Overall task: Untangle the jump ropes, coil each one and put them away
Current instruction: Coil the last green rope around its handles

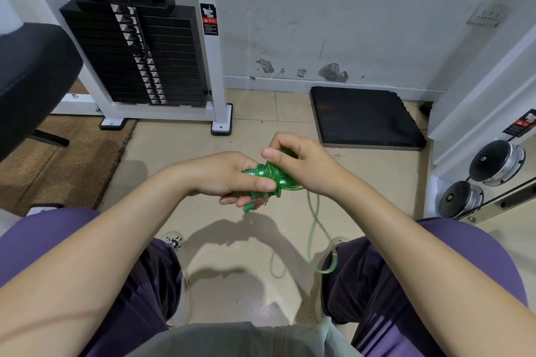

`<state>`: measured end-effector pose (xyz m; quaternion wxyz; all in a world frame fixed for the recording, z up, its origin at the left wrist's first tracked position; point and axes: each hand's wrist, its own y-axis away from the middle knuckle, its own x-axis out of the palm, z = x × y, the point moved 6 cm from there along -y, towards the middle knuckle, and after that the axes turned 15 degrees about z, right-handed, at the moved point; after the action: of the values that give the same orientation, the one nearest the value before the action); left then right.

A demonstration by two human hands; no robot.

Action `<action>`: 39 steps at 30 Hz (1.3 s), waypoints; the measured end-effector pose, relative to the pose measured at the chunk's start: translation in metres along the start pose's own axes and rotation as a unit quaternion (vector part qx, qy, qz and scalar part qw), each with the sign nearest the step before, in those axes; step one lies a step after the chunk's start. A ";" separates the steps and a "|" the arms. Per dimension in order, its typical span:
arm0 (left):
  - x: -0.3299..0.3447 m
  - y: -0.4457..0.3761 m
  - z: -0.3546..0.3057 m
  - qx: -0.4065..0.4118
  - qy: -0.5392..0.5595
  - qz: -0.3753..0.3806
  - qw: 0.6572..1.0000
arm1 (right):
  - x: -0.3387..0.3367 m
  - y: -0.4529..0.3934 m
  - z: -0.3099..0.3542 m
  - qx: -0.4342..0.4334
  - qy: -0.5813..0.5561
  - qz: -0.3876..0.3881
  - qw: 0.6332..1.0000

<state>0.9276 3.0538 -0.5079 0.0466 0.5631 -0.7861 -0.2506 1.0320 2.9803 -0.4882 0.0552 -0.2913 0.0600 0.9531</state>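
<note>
winding the green rope

my left hand (232,177) grips the green jump rope (269,177) handles, steadying the bundle. my right hand (301,165) pinches the cord above it, apparently coiling. the loose tail (314,229) trails to the floor between my feet.

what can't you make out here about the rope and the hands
Head view only:
- Green jump rope handles: mostly covered by the left hand and right hand.
- How many ropes, and any knot: hidden inside the grip.
- Rope cord: blurred, far end lost by the right leg.
</note>
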 end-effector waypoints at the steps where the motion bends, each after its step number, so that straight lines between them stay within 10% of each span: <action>1: 0.000 0.000 0.000 0.010 0.004 -0.002 1.000 | 0.000 -0.001 0.001 -0.002 -0.002 -0.004 1.000; 13: 0.005 0.002 -0.010 0.040 0.062 -0.060 0.995 | -0.009 0.007 0.013 -0.031 -0.001 -0.147 0.989; 32: -0.014 0.005 -0.003 0.101 0.057 -0.132 0.984 | -0.001 0.001 -0.006 0.040 -0.323 0.026 0.945; 39: -0.039 0.015 -0.002 0.140 0.139 -0.286 0.938 | -0.007 -0.001 -0.013 0.035 -0.315 0.030 0.948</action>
<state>0.9297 3.0917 -0.4916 0.0023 0.7944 -0.6045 -0.0596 1.0449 2.9793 -0.4947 0.0533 0.0283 0.0817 0.9948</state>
